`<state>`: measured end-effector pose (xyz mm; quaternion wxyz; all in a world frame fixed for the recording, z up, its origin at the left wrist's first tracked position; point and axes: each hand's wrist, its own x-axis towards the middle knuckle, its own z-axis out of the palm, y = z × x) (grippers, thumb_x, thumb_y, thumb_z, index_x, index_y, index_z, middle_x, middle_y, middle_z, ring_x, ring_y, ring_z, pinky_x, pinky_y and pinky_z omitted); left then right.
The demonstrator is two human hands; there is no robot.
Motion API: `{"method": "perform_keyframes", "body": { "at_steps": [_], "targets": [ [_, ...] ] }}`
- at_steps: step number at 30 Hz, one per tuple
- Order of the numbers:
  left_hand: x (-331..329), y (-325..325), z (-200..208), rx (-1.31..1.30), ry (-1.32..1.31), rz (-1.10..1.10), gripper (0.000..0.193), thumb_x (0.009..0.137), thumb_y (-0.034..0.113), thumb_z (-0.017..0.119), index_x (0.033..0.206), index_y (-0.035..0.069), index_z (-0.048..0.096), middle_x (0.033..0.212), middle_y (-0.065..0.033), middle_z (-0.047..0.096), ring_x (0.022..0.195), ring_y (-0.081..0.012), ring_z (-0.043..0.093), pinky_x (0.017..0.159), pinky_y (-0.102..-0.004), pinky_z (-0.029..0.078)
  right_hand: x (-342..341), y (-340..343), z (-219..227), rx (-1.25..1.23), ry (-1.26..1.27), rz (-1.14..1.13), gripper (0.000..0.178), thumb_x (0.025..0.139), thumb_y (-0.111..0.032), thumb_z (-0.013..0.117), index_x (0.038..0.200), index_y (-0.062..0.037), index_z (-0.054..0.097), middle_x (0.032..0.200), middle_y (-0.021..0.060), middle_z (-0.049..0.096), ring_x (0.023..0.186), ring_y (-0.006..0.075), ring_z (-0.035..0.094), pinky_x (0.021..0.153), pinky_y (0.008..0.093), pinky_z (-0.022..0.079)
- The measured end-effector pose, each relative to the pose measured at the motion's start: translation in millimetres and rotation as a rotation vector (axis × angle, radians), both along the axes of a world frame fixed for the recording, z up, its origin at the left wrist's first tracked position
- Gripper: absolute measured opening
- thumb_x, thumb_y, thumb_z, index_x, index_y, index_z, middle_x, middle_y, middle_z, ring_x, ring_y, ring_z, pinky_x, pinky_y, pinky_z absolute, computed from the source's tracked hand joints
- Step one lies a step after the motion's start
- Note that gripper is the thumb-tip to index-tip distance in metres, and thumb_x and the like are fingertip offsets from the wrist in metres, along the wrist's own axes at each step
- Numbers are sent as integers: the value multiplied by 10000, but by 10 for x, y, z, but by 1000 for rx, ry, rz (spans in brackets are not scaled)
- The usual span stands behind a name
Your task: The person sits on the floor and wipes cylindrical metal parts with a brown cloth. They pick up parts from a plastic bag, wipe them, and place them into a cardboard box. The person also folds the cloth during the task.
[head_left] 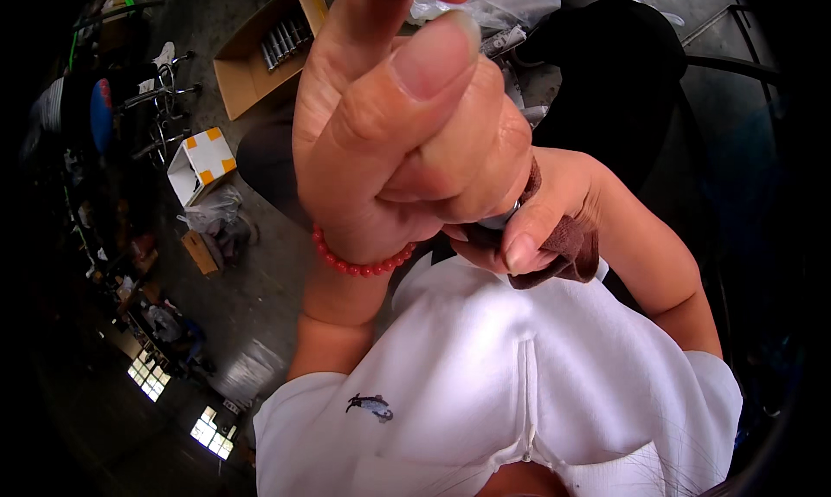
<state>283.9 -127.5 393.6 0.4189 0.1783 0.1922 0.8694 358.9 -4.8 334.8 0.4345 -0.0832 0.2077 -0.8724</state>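
Note:
My left hand (407,142), with a red bead bracelet (363,267) at its wrist, is raised close in front of me. Its thumb and one fingertip point away from me, a little apart, while the other fingers curl tightly. Beneath those fingers peeks a small shiny dark metal piece (498,221); most of it is hidden, so its kind cannot be told. My right hand (541,229) presses up against the left from the right side. It grips a folded brown cloth (567,250), which wraps by the metal piece and hangs below the thumb.
Beyond my left hand stands an open cardboard box (242,77) with several shiny metal rods (286,42) inside. A white box (208,157) with orange tape sits on the grey floor at left, near a plastic bag (215,204). More clear plastic bags (511,3) lie at the far side.

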Motion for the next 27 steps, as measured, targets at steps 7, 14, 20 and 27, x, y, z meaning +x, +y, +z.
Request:
{"method": "perform_keyframes", "body": {
  "at_steps": [7,14,20,27],
  "targets": [
    [-379,-234,-148,68,-381,251,275,988,188,363,960,-13,548,530,51,355,436,-63,347,449,-214,341,-24,7,-93,505,-491,-470,399,906,-343,589,1111,-1,566,952,87,640,830,138,632,716,256,529],
    [-250,-173,145,-127,-531,519,176,966,172,425,938,14,498,595,24,420,537,-75,423,538,-231,377,157,208,-231,587,-402,-620,352,888,-296,594,1127,-43,539,953,81,619,823,158,610,536,300,490],
    [-318,-308,29,-169,-307,438,211,941,150,445,1050,-31,440,746,-37,498,742,-118,493,714,-274,408,265,137,106,530,-78,-783,449,857,-329,642,1153,-12,523,984,91,615,836,148,599,614,294,518],
    [120,-96,-9,-412,67,386,442,887,160,528,1240,-47,360,983,-162,564,938,-262,550,886,-361,416,257,-18,367,520,-110,-755,524,827,-257,688,1221,5,461,951,75,598,764,90,582,589,185,468]
  ]
}}
